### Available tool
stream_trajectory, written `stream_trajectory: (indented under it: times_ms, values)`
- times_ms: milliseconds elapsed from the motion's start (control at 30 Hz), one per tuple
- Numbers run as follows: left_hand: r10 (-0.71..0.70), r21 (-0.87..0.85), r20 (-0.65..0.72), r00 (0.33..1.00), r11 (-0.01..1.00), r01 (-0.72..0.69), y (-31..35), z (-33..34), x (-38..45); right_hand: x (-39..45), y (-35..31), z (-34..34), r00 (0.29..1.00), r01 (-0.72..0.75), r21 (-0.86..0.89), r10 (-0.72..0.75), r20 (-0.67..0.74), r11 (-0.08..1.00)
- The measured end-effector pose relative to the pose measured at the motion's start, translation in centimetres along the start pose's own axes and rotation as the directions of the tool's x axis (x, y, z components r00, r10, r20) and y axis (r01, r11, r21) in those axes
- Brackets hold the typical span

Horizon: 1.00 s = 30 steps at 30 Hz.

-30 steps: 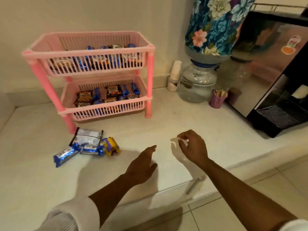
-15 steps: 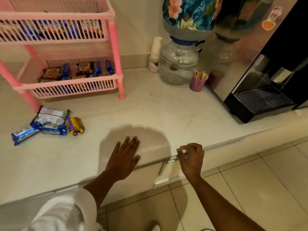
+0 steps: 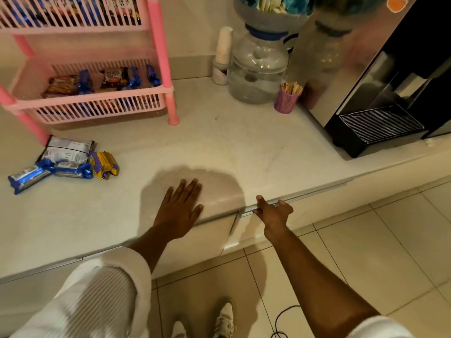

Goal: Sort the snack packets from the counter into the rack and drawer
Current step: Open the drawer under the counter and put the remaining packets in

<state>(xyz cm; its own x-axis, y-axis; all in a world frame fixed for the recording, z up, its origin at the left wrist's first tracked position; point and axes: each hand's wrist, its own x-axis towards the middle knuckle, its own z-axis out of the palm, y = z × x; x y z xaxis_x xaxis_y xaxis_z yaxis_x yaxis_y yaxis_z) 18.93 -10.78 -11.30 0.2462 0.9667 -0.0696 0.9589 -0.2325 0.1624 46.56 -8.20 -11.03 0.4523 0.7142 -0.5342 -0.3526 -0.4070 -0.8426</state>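
Several snack packets lie on the white counter [image 3: 244, 147] at the left: a silver-black packet [image 3: 67, 151], two blue packets [image 3: 29, 175] and a yellow-purple one [image 3: 106, 165]. Behind them stands a pink two-tier rack [image 3: 92, 103] with more packets on both shelves. My left hand [image 3: 181, 207] rests flat near the counter's front edge, fingers straight. My right hand [image 3: 272, 211] has its fingers curled over the metal top rail of the drawer [image 3: 292, 215] under the counter edge. The drawer looks closed.
A clear water jug [image 3: 257, 69] with a floral cover stands at the back, a stack of paper cups [image 3: 223, 57] beside it. A purple cup of wooden sticks [image 3: 286, 98] and a black coffee machine [image 3: 380, 106] sit at the right. Tiled floor, my shoes and a black cable lie below.
My right hand dropped from above the counter to the drawer's top rail and took hold of it. My left hand settled flat on the counter. My head tipped downward.
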Motion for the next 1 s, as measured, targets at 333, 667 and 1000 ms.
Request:
stream_trajectory:
  times_ms: [333, 667, 1000]
  values:
    - [0.003, -0.059, 0.161, 0.987, 0.998, 0.007, 0.3, -1.6, -0.1, -1.7, 0.5, -2.3, 0.998, -0.021, -0.169, 0.01, -0.066, 0.985]
    - [-0.012, -0.047, 0.192, 0.981, 0.999, 0.022, 0.2, -1.2, 0.1, -5.9, 2.0, -9.3, 0.903, 0.152, -0.871, -0.424, -0.07, 0.468]
    - [-0.211, 0.014, 0.181, 0.961, 0.977, 0.212, 4.4, -1.4, -0.3, -5.8, 0.4, -15.3, 0.745, 0.508, -0.855, -0.443, 0.498, -0.107]
